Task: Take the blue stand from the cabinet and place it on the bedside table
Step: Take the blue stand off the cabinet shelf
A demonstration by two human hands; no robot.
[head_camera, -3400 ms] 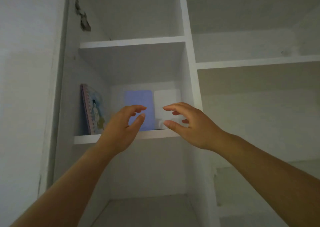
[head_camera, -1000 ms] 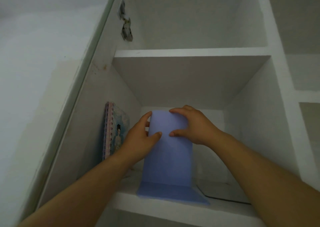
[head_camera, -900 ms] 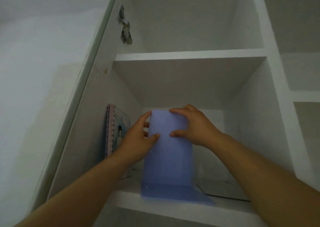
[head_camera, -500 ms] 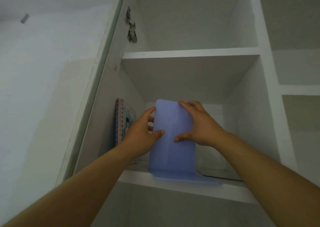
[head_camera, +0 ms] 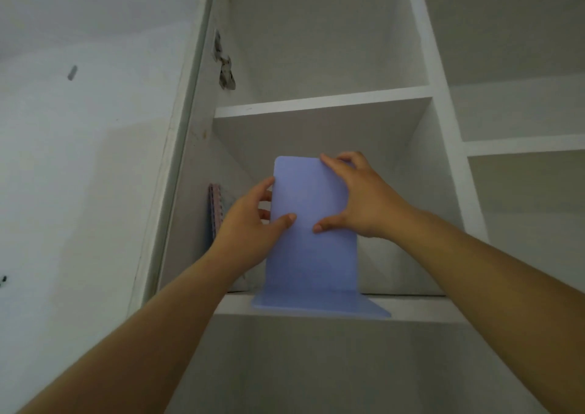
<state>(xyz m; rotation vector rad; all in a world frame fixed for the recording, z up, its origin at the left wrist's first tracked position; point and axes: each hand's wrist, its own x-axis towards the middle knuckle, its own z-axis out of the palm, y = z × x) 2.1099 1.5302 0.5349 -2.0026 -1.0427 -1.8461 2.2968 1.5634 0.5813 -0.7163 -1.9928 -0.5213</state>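
The blue stand (head_camera: 311,265) is an upright L-shaped plate with a flat foot, standing at the front edge of a white cabinet shelf (head_camera: 418,310). Its foot overhangs the shelf lip a little. My left hand (head_camera: 253,223) grips the plate's left edge, thumb on the front face. My right hand (head_camera: 364,198) holds the upper right edge, fingers curled over the top corner. The bedside table is out of view.
A spiral-bound notebook (head_camera: 213,211) leans against the cabinet's left wall, just behind my left hand. An open door with a metal hinge (head_camera: 225,75) is at the upper left. More white shelves (head_camera: 522,144) lie to the right.
Both hands reached in and took hold of the blue stand, then drew it forward from the back of the shelf to its front edge. The view has tilted upward.
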